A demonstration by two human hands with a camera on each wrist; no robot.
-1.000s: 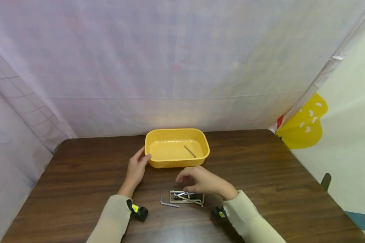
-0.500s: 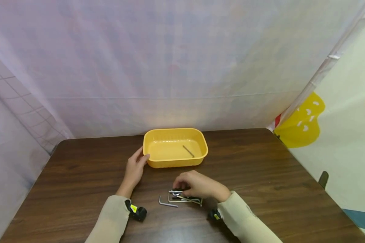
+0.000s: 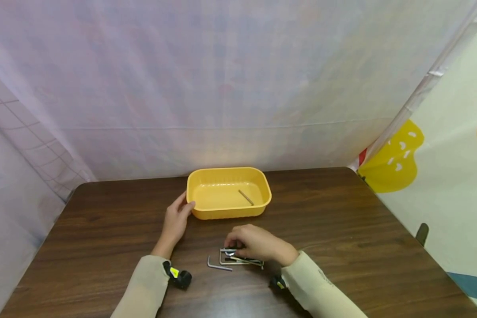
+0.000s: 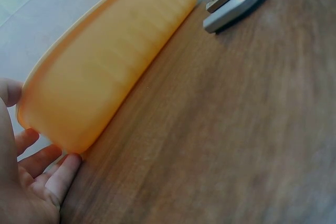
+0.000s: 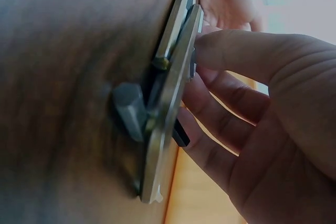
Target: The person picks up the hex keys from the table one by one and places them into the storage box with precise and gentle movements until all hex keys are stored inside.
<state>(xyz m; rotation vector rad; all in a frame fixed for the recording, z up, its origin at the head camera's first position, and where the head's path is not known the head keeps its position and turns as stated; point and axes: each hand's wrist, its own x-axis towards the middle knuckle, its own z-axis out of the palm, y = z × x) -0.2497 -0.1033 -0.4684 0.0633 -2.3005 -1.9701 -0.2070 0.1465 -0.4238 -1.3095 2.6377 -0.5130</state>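
At the left end of a yellow plastic basket (image 3: 222, 214), my left hand (image 3: 176, 224) holds the rim and wall between thumb and fingers. One hex key (image 3: 245, 197) lies inside the basket. In front of it, my right hand (image 3: 258, 243) is down at a small pile of hex keys (image 3: 242, 262), partly covering them. The right wrist view has thumb and fingertips pinching a dark hex key (image 5: 181, 135), mostly hidden behind a long brass-toned hex key (image 5: 170, 103). A single silver hex key (image 3: 220, 267) rests just left of the pile.
Everything stands on a dark brown wooden table (image 3: 342, 247). A pale curtain (image 3: 222, 88) hangs along its back edge, and a white cloth (image 3: 453, 190) with yellow shapes hangs at the right. Black cameras are strapped to both wrists.
My right hand has come down from above the pile, its fingers closing in among the hex keys. The left hand stays at the basket. The whole head view has shifted slightly.
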